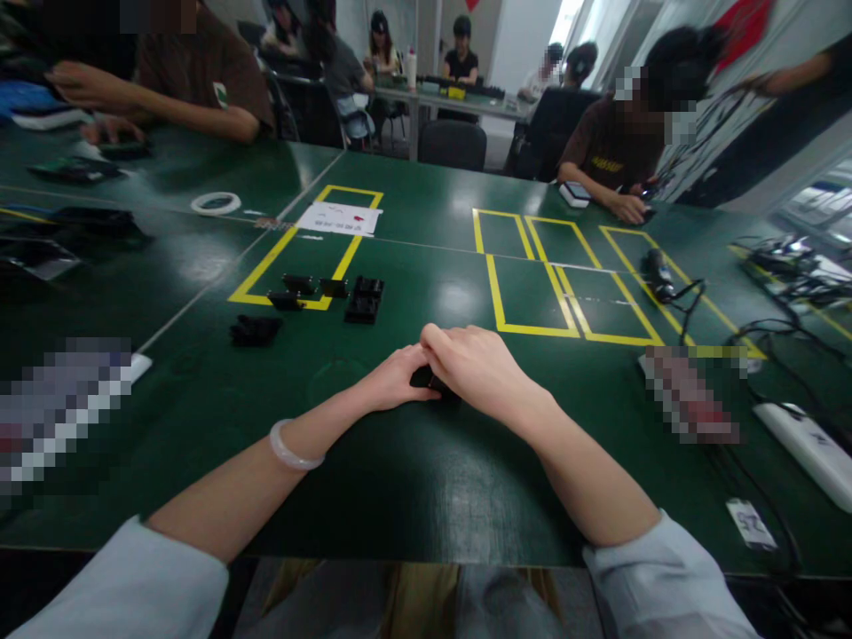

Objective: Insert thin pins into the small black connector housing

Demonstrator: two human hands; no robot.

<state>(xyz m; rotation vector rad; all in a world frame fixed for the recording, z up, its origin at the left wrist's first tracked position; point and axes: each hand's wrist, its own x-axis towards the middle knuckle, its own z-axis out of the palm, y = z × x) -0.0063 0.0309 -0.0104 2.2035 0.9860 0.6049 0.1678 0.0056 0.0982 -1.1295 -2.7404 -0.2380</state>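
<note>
Both my hands meet over the green table, around a small black part (422, 379) that is mostly hidden. My left hand (392, 377) is closed on its left side, with the thumb below it and the fingers behind. From the right, my right hand (476, 359) curls over the top of the same part, its fingertips partly out of sight. Ahead and to the left stand several small black plates (299, 284) beside a black slotted block (365, 299). Nearer to me lies a clump of black pieces (256, 330).
Yellow tape outlines (536, 332) mark the green table (426, 497). A paper sign (339, 218) and a tape roll (216, 204) lie at the back left. To the right are a black device with a cable (658, 273) and a white power strip (805, 453). Other people sit around.
</note>
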